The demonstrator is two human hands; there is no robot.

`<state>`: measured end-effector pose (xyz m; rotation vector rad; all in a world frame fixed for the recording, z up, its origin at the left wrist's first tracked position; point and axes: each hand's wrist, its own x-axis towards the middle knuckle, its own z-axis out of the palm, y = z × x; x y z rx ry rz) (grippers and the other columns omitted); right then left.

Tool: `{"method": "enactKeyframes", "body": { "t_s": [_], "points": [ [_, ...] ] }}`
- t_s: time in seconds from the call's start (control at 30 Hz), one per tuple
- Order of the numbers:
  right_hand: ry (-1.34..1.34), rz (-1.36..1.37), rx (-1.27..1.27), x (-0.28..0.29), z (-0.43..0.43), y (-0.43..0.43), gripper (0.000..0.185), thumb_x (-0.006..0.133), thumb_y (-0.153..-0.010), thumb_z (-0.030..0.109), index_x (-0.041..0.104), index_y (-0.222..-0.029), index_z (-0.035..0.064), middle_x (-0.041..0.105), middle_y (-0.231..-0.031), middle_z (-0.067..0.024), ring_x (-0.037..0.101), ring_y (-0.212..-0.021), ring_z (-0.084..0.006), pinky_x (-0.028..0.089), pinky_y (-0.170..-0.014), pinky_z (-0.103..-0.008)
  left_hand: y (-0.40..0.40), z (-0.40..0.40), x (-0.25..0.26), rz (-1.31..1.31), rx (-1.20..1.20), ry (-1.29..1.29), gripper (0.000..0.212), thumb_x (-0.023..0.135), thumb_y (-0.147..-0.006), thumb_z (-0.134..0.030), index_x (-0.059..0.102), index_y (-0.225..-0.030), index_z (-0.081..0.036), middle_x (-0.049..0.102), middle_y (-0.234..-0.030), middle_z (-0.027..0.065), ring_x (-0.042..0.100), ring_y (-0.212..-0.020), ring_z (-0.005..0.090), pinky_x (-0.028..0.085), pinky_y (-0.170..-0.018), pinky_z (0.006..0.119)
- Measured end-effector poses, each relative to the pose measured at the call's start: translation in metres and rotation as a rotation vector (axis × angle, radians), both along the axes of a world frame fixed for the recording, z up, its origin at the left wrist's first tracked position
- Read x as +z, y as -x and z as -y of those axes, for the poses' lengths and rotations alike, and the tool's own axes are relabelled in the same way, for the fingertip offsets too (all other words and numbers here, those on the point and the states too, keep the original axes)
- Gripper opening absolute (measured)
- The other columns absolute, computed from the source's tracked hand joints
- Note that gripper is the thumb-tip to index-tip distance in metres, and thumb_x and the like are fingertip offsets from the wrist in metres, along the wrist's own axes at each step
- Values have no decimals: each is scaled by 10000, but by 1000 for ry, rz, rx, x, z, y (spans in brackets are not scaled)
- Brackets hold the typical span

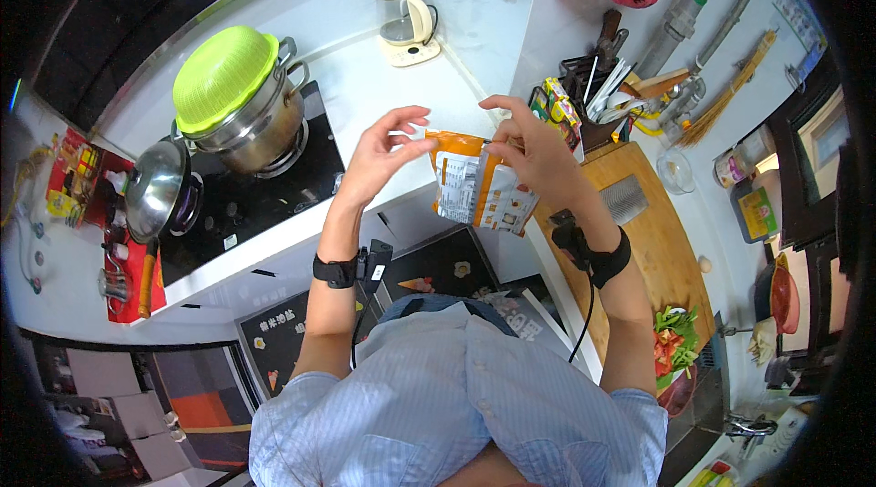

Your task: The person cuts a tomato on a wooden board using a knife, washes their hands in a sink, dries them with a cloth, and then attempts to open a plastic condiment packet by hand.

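An orange and white plastic food packet [472,182] hangs in front of me, over the counter's front edge. My right hand [534,145] pinches its upper right side between thumb and fingers. My left hand [390,152] is at the packet's upper left corner, thumb tip close to it, fingers curled and apart; whether the thumb touches it I cannot tell. The packet's top edge faces away from me, and its contents are hidden. Both wrists wear black straps with small devices.
Left, a steel pot [263,124] under a green basket [222,80] and a lidded wok [159,189] stand on the black hob. A glass kettle [407,25] stands behind. Right are a wooden board [657,234], a metal grater [624,200] and a plate of cut vegetables [674,343].
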<state>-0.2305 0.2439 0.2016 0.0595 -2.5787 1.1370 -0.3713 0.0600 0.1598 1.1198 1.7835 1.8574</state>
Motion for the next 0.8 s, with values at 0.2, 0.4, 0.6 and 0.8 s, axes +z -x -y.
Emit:
{"method": "enactKeyframes", "body": {
  "t_s": [0.2, 0.4, 0.6, 0.8],
  "points": [
    [133, 46, -14, -1, -11, 3, 334, 573, -817, 17, 472, -1134, 53, 542, -659, 20, 466, -623, -58, 377, -607, -203, -1, -13, -2, 7, -81, 87, 222, 672, -783, -114, 644, -982, -19, 630, -809, 8, 498, -653, 74, 428, -692, 223],
    [457, 56, -4, -4, -38, 10, 453, 272, -984, 347, 555, -1116, 18, 637, -874, -59, 545, -837, -97, 422, -807, -250, -1, -18, -1, 493, -86, -291, 117, 586, -843, -47, 626, -927, 24, 642, -825, 56, 598, -722, 95, 472, -674, 208],
    [552, 68, -28, -18, -48, 10, 479, 258, -985, 353, 549, -1129, 1, 625, -955, -71, 549, -865, -111, 433, -799, -251, 22, -7, -9, 681, -189, -470, 178, 504, -895, -81, 565, -1020, 30, 625, -970, 112, 616, -876, 164, 497, -802, 273],
    [417, 32, 15, -6, -31, 8, 339, 445, -939, 275, 573, -1089, -1, 595, -910, -29, 520, -852, -61, 432, -760, -217, 29, -1, -13, 695, -324, -550, 201, 497, -903, -111, 531, -1043, 30, 615, -975, 127, 622, -868, 174, 525, -767, 273]
  ]
}}
